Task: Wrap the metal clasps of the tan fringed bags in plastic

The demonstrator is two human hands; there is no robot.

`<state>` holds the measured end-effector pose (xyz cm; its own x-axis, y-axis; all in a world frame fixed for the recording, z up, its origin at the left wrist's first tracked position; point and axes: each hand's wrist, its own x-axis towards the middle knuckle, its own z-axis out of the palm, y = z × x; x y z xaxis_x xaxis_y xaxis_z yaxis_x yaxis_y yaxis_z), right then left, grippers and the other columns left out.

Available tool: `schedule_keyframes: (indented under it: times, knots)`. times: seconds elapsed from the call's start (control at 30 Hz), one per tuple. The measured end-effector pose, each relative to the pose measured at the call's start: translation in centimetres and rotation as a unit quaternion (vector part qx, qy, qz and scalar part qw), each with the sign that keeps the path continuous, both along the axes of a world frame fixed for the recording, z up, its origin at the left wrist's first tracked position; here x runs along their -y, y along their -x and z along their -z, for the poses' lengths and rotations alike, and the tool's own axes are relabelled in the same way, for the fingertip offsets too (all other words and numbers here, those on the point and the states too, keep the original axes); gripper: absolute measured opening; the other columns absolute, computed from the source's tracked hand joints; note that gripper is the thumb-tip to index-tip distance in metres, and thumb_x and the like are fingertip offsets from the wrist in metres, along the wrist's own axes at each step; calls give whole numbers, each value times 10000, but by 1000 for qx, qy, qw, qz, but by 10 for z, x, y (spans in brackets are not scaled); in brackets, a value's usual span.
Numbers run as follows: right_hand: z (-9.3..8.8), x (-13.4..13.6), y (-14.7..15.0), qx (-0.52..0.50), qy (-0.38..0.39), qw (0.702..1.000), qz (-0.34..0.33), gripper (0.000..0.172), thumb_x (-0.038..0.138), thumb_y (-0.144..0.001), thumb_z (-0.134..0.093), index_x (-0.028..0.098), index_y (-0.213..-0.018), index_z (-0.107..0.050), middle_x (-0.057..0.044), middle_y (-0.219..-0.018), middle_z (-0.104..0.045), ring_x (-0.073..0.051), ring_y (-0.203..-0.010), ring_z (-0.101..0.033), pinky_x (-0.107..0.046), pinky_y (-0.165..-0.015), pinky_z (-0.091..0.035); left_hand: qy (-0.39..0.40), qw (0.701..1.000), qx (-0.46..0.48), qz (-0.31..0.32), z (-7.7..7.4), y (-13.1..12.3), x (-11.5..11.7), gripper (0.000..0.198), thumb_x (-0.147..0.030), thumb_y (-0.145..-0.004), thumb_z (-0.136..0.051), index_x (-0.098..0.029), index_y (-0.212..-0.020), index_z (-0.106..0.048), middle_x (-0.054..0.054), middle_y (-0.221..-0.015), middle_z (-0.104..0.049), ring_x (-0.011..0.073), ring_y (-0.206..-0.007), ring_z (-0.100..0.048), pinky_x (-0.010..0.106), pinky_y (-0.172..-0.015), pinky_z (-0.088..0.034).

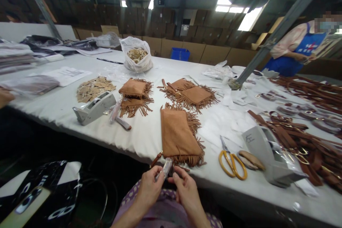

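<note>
Near the table's front edge, my left hand [153, 182] pinches a small plastic-wrapped item [167, 168]. My right hand [184, 182] is beside it with thumb and fingers pressed together at the item's right side; what they grip is too small to name. Just beyond both hands lies a brown fringed pouch [177, 133] with a short strap at its lower left corner. Two more groups of fringed pouches lie farther back, one at the left [133, 92] and one at the right [196, 94].
Yellow-handled scissors [233, 165] and a tape dispenser [272, 156] lie to the right, beside brown straps [296, 131]. Another dispenser [94, 108] stands left. A white bag [136, 55] sits farther back. A metal post [278, 30] rises at the right; a person in a blue apron [301, 46] stands behind.
</note>
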<state>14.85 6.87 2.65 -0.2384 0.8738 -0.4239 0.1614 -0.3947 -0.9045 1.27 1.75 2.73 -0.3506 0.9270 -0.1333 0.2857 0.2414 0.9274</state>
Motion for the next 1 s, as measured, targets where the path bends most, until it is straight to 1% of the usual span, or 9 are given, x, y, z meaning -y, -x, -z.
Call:
schedule_keyframes:
  times: [0.1,0.17,0.33,0.5,0.67,0.77,0.9,1.0]
  knots:
    - [2,3,16,-68,21,997,-9,745,531,-651,-689,90,-1213,-478,49,-471,-572,-72,-269,-381,-185,-294,-237,-6,1000,-7,5,-3,-3,2,265,-321,-865,-453,-174,-865,-673,43,-777,-702,186,-726,-629,257,-680,-414]
    - [1,3,23,-88,26,996,1,800,519,-630,-711,69,-1235,-443,90,-405,-499,-66,-268,-356,-172,-292,-215,-4,1000,5,0,-2,-3,3,260,-322,-865,-456,-170,-859,-667,51,-790,-707,190,-733,-633,257,-671,-416]
    - [-1,8,26,-124,45,991,38,930,495,-596,-747,34,-1302,-354,95,-395,-493,-46,-290,-321,-157,-307,-194,24,998,52,-13,1,0,1,254,-353,-851,-474,-152,-815,-625,67,-749,-695,191,-654,-622,257,-583,-417]
    - [1,12,28,-162,74,983,48,973,481,-591,-766,27,-1330,-323,75,-382,-507,-50,-306,-330,-156,-323,-196,-4,1000,27,-8,2,1,3,204,-322,-869,-448,-180,-797,-575,56,-772,-694,189,-700,-639,262,-637,-426]
    - [5,11,31,-186,97,976,54,941,490,-593,-773,49,-1309,-350,92,-362,-472,-42,-317,-315,-145,-333,-188,-14,1000,-11,-2,1,1,6,196,-304,-893,-413,-201,-809,-556,41,-764,-687,186,-699,-637,268,-657,-416]
    - [4,11,32,-191,105,974,58,872,472,-590,-786,91,-1272,-399,86,-403,-499,-36,-329,-330,-139,-337,-196,-18,999,-34,12,-1,0,7,213,-297,-912,-378,-212,-815,-549,38,-773,-686,185,-710,-639,269,-666,-407]
    - [3,11,34,-197,123,971,61,705,430,-560,-817,115,-1119,-523,75,-454,-522,-25,-336,-343,-139,-337,-195,-12,998,-47,30,-7,-4,10,217,-282,-921,-353,-219,-818,-533,43,-770,-692,191,-709,-644,271,-644,-392]
    - [3,10,36,-207,132,967,70,611,402,-537,-834,126,-1012,-567,97,-418,-476,-19,-326,-313,-139,-334,-170,-11,999,-13,29,-11,-8,13,203,-296,-921,-360,-226,-812,-516,36,-748,-694,189,-705,-651,268,-644,-398]
